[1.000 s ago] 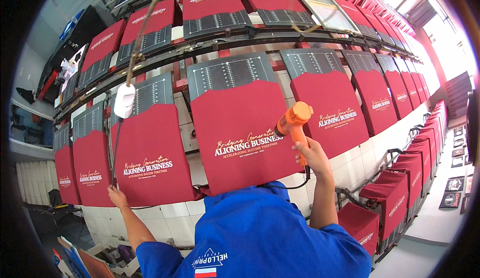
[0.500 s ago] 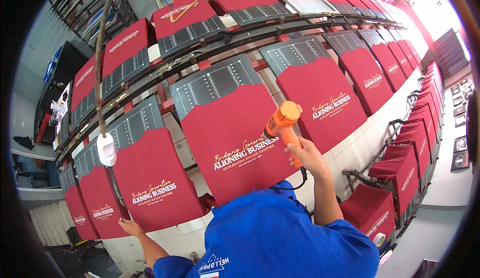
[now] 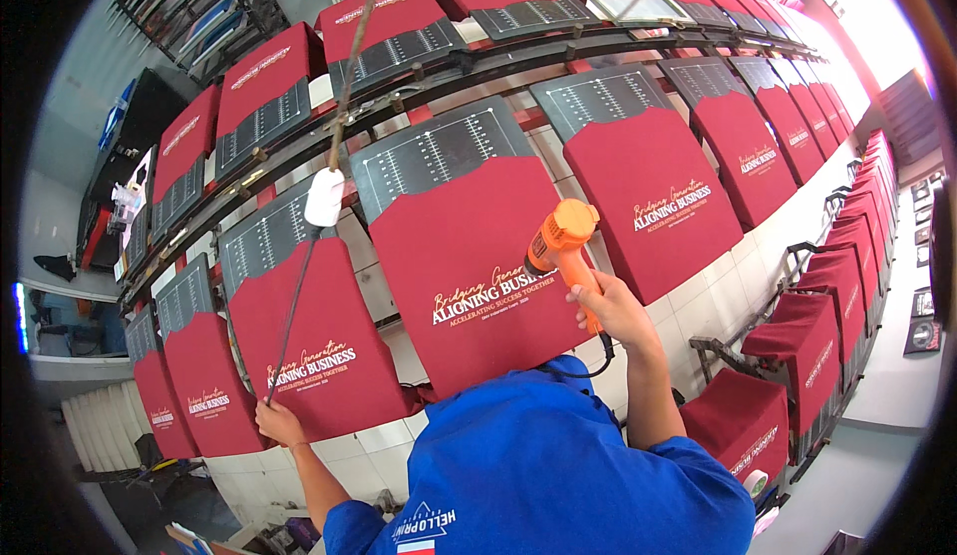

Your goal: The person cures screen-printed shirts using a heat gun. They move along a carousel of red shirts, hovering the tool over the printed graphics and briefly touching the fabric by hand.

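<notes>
The heat gun (image 3: pixel 568 234) looks like smooth orange plastic, the hanging plug (image 3: pixel 324 198) like smooth white plastic. Red cloths (image 3: pixel 469 241) and the blue shirt (image 3: pixel 578 445) are matt fabric; the floor tiles (image 3: pixel 688 321) look smooth.

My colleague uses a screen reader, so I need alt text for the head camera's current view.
A person in a blue shirt holds an orange heat gun in the right hand above printed red fabric on a dark board. The left hand holds a dark cord running to a white connector. Similar fabric-covered boards form rows around.
</notes>
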Demonstrator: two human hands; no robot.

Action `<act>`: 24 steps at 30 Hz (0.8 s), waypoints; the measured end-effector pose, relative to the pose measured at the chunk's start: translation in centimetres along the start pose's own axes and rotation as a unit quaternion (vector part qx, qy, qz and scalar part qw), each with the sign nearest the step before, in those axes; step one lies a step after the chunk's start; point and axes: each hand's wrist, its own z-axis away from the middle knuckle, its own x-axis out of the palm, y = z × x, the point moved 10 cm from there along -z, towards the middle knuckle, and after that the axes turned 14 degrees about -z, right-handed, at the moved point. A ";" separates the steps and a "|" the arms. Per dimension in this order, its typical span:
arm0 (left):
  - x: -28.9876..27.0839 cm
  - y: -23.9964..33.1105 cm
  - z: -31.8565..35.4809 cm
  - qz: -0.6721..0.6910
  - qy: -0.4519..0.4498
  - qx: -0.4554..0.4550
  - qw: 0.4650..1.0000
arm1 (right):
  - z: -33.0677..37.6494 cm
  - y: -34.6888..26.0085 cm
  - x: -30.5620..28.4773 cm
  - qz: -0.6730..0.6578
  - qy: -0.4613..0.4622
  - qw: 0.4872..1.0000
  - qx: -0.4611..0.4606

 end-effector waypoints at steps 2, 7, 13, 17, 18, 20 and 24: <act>-1.8 1.9 -0.5 -0.005 0.023 0.036 0.999 | 0.0 -0.3 0.4 0.014 0.019 0.999 -0.027; -7.0 13.6 -1.9 0.163 -0.021 0.187 0.968 | -0.2 -0.1 0.4 0.021 0.003 1.000 -0.016; -20.7 33.0 -0.1 0.376 -0.057 0.361 0.852 | -0.2 0.4 1.5 0.020 -0.001 0.999 -0.026; -23.9 41.2 0.4 0.460 -0.234 0.398 0.759 | 0.3 0.9 1.9 0.005 -0.026 1.000 -0.008; -24.3 42.6 0.7 0.476 -0.278 0.389 0.738 | 0.4 1.0 2.0 0.007 -0.021 1.000 -0.018; -25.8 44.9 1.4 0.505 -0.364 0.368 0.690 | 0.4 1.4 2.2 0.008 -0.030 0.999 -0.018; -28.2 47.6 2.2 0.500 -0.411 0.415 0.639 | 0.6 1.3 2.5 -0.006 -0.043 0.999 0.002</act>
